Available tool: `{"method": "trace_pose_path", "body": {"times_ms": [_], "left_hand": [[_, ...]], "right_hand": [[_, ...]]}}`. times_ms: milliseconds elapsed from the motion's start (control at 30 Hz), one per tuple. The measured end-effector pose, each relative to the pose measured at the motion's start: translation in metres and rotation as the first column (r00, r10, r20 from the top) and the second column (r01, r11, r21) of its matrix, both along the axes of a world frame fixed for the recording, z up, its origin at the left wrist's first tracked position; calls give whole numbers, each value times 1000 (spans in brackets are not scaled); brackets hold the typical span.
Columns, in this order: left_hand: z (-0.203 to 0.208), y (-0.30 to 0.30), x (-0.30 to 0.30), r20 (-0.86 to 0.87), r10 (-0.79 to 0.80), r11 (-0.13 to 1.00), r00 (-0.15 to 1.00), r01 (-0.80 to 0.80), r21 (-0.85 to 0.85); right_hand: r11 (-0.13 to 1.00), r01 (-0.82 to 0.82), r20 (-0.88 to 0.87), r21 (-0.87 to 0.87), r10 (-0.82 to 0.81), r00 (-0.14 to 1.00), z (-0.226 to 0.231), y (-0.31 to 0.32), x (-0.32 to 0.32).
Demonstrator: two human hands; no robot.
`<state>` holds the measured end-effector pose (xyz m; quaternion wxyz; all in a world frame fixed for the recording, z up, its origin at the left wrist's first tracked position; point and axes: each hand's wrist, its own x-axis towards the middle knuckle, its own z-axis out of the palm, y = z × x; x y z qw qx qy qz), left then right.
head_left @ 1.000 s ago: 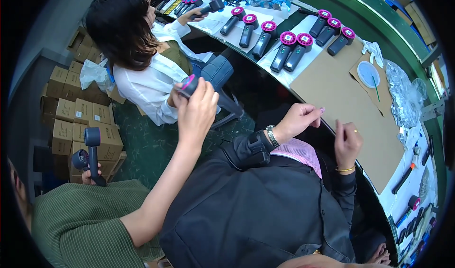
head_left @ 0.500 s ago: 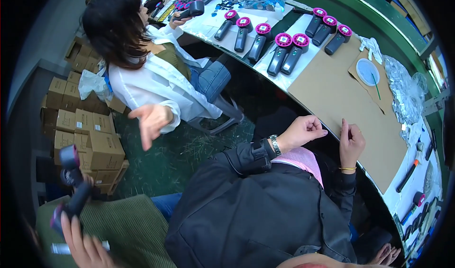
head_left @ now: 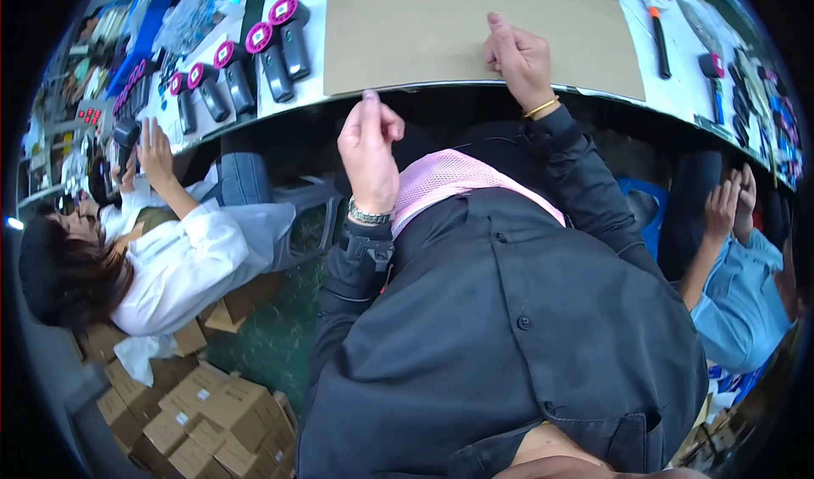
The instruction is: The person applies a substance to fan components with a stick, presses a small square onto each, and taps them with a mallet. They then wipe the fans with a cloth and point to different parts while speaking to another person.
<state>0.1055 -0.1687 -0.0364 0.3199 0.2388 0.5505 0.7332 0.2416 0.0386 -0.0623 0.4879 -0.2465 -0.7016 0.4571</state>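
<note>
My left hand [head_left: 370, 153], with a metal watch at its wrist, is held just short of the table's edge. Its fingers are curled in and the thumb points up; nothing shows in it. My right hand [head_left: 521, 59], wearing a yellow bangle, is over the near part of a brown cardboard sheet [head_left: 407, 21] on the table. That hand is loosely closed too, thumb raised, with nothing visible in it. Nearest on the left of the sheet lie dark handheld devices [head_left: 293, 51] with round pink heads, several in a row. Pink mesh cloth [head_left: 458, 174] covers my lap.
At left, a person in a white shirt [head_left: 212, 258] sits holding a dark device [head_left: 125, 133]. Another person in blue [head_left: 738, 301] sits at right. An orange-and-black tool [head_left: 660, 47] lies right of the cardboard. Stacked cardboard boxes [head_left: 220, 420] stand on the floor at lower left.
The view has swung to face the table squarely. The person with a device at lower left has left view, and the blue-shirted person has come in. Both my hands stay raised and without anything visible in them.
</note>
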Motion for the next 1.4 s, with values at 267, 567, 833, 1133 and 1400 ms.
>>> {"method": "trace_pose_path", "body": {"times_ms": [267, 567, 833, 1133, 1400], "left_hand": [[7, -2, 7, 49, -77, 995, 996, 74, 61], [5, 6, -3, 103, -114, 992, 988, 118, -35], [45, 49, -32, -271, -111, 991, 956, 85, -106], [6, 116, -43, -526, -94, 988, 846, 14, -154], [2, 112, -43, -620, -95, 995, 779, 48, -92]], "right_hand": [[649, 195, -22, 735, -264, 964, -28, 14, 8], [910, 222, 93, 351, -269, 959, 7, -6, 4], [869, 205, 45, 450, -252, 967, 13, -17, 3], [872, 196, 95, 448, -265, 960, 14, -17, 5], [831, 234, 47, 504, -297, 954, 13, -17, 5]]}}
